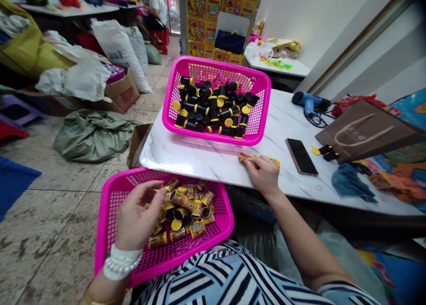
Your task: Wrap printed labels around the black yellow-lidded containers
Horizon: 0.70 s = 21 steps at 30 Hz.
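Note:
My left hand (138, 214) hovers over the near pink basket (226, 207), its fingers curved and apart, with nothing visible in them. In that basket lies a heap of small cylinders wrapped in yellow printed labels (197, 228). On the table, my right hand (264, 174) pinches the left part of a yellow printed label (273, 161); the hand partly covers it. Beyond stands a second pink basket (216, 138), holding many bare black cylinders (213, 107) with yellow ends.
Right of my right hand, a phone (301, 156) lies on the white table (199, 160). Farther right are a blue heat gun (311, 104), a brown paper bag (366, 127) and a blue cloth (353, 183). Sacks (116, 52) stand on the floor at left; a person (156, 7) sits behind.

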Each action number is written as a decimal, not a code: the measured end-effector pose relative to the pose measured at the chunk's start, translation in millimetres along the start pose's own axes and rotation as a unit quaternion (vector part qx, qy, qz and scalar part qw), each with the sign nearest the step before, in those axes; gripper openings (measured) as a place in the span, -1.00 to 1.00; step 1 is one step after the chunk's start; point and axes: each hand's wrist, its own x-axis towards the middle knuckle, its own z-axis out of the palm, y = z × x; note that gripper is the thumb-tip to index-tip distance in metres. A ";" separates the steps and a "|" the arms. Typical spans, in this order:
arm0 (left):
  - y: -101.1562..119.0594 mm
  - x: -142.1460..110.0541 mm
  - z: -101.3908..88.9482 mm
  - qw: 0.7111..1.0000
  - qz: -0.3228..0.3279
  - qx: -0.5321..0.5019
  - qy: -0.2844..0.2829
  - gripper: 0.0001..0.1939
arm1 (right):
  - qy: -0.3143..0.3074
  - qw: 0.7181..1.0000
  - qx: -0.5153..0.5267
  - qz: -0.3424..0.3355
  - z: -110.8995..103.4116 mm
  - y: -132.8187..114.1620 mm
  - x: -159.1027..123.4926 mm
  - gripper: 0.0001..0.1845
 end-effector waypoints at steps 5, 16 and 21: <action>25.6 -1.9 59.7 0.969 -0.069 -0.163 -0.172 -0.59 | 0.037 0.996 0.082 -0.024 6.2 -53.9 -12.6 -0.77; 25.1 62.6 78.8 0.957 -0.028 -0.229 -0.175 -0.74 | -0.069 0.969 0.237 -0.025 35.4 -98.4 10.6 -0.79; 28.4 61.6 74.9 0.956 -0.024 -0.200 -0.213 -0.75 | -0.257 0.874 0.395 0.123 44.1 -101.8 20.1 -0.61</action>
